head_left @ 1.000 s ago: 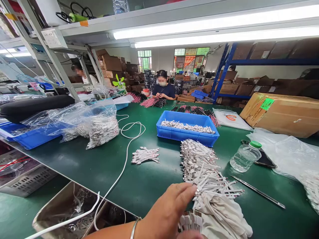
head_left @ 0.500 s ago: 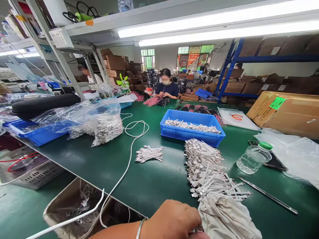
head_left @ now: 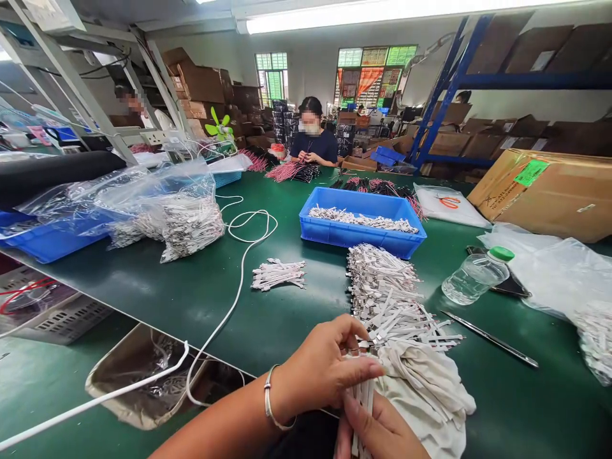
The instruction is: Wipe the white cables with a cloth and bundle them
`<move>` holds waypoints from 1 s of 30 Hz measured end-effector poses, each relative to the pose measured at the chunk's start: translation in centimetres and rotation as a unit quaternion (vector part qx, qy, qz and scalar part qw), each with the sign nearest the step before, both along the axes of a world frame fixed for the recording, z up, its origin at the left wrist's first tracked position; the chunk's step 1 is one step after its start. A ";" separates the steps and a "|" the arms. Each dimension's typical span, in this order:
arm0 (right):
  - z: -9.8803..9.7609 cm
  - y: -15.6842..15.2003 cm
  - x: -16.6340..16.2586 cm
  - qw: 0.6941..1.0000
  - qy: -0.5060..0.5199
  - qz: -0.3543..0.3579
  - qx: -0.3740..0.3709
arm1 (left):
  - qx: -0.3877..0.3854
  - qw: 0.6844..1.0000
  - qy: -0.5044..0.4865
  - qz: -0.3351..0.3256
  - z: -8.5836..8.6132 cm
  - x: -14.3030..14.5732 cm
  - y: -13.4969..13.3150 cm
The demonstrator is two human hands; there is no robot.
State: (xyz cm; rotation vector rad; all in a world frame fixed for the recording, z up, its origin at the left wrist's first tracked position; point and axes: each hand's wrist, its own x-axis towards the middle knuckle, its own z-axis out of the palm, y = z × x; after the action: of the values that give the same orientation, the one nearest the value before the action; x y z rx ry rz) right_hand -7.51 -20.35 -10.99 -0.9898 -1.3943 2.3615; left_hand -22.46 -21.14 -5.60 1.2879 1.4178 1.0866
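Green-matted workbench is seen running from near to far through a factory room, with cardboard cartons stacked on shelving beyond it. A co-worker is seated at the far side, with pink-and-black wire bundles laid out in front. Centre of the bench is taken by a blue plastic crate holding a row of white-tabbed strips. A clear plastic bag of parts and a white cable are placed to the left, and a water bottle and slim steel tool to the right.

At the near edge, a bundle of white flat strips is held upright, its long axis pointing roughly up and away from the bench. It is gripped between both hands. Fingers are curled and pressed together on the left hand, which is wrapped over the bundle's upper part from the left. The right hand is nearer the camera, pinching the lower part from the near side. A heap of matching strips lies directly farther along the bench, closer to the left hand, with a crumpled white cloth just right of the bundle.
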 end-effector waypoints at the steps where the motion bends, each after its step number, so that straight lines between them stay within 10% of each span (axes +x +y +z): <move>1: 0.0 0.2 -0.2 0.999 0.013 -0.021 -0.024 | 0.003 0.998 -0.055 0.022 -0.4 -0.1 0.1; 11: -0.9 1.3 0.3 0.983 0.099 -0.127 -0.082 | -0.049 0.978 -0.201 0.009 -3.0 0.7 -0.3; 30: -1.2 0.9 2.3 0.994 0.037 -0.099 -0.009 | -0.080 0.958 -0.273 0.018 -3.7 2.4 0.2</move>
State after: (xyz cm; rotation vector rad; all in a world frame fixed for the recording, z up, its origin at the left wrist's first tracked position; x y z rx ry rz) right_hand -5.21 -19.49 -12.16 -0.9842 -1.1916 2.2446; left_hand -20.07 -20.94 -9.28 0.7635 1.0819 1.2078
